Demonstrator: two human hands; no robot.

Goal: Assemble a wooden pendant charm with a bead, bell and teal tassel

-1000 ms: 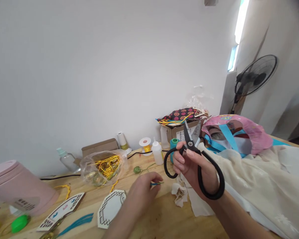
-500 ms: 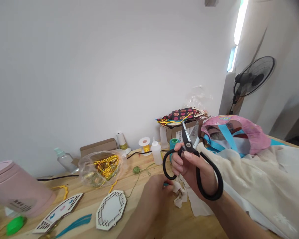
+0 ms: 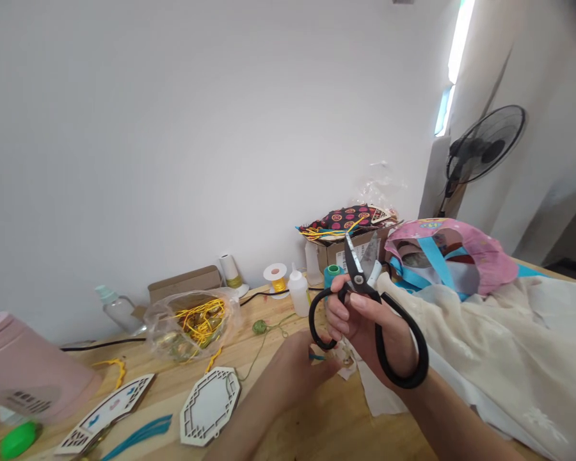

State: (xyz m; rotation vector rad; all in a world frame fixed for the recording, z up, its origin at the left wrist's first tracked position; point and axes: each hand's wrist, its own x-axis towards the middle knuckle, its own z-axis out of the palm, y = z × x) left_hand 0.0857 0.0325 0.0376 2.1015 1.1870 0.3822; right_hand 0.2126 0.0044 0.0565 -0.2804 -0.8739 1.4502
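My right hand (image 3: 365, 326) is raised over the wooden table (image 3: 317, 422) and grips large black scissors (image 3: 374, 307), blades slightly apart and pointing up. Just below it my left hand (image 3: 300, 371) rests low on the table, fingers pinched on a small blue and green cord piece (image 3: 317, 356) beside a crumpled white scrap (image 3: 348, 365). A green knot with a thin cord (image 3: 260, 328) lies just beyond the left hand.
A plastic bag of yellow cords (image 3: 192, 323), two white fretwork panels (image 3: 210, 404), a teal tassel (image 3: 139, 432) and a pink container (image 3: 24, 371) lie at left. Glue bottle (image 3: 298, 293), spools, cardboard boxes, cream fabric (image 3: 499, 346) and a fan (image 3: 484, 144) stand behind and at right.
My left hand has slid right along the table, from near the fretwork panel to under the scissors beside the white scrap. The right hand has held the scissors almost still.
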